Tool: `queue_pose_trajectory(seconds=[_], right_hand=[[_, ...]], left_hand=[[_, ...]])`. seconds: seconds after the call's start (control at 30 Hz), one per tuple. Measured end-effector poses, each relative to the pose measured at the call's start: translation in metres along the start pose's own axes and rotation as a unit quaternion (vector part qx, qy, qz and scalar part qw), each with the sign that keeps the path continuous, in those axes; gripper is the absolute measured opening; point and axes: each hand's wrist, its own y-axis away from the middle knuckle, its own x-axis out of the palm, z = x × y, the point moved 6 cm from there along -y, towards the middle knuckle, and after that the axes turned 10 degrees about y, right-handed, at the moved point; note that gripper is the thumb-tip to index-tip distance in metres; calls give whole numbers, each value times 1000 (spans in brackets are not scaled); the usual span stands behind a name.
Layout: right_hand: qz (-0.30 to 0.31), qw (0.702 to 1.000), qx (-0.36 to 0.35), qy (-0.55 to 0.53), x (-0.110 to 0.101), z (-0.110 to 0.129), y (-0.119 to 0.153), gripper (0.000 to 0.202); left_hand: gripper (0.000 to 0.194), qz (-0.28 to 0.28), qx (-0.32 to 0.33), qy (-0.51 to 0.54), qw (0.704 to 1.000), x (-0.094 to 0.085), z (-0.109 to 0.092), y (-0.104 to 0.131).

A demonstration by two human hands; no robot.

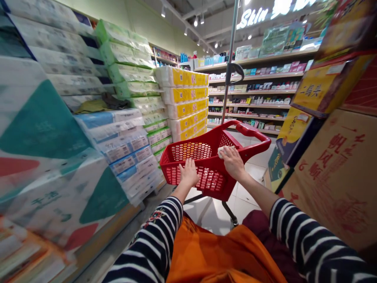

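Landmark: the red shopping cart [210, 167]. The tiered shelving unit [265, 92] stands beyond the cart and carries rows of small packaged goods. The stacked tissue packs [188, 106], with yellow-and-white wrapping at the end nearest the cart, stand to its left. The printed brown carton [338, 169] is located to the right of the cart, with yellow boxes [321, 88] above and beside it. The cart itself is directly in front of me; its basket has perforated walls and its loop handle is at the right end. My orange apron [218, 251] is on the near side of the cart.

My left hand [189, 173] is at the near basket wall, fingers extended and slightly spread, with no object gripped. My right hand [232, 161] is at the near rim, toward the handle end. Its fingers are drawn together, nearly straight, over the white cloth [220, 152], holding it at the rim. The thumb's exact position cannot be determined.
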Motion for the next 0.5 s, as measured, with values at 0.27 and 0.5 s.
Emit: queue_pose_trajectory(seconds=[0.27, 0.5], right_hand=[[32, 996, -73, -38, 14, 76, -11, 40], [27, 996, -72, -39, 22, 75, -14, 43]], left_hand=[[74, -4, 8, 25, 1000, 1, 13, 2], [74, -23, -64, 14, 998, -5, 58, 4]])
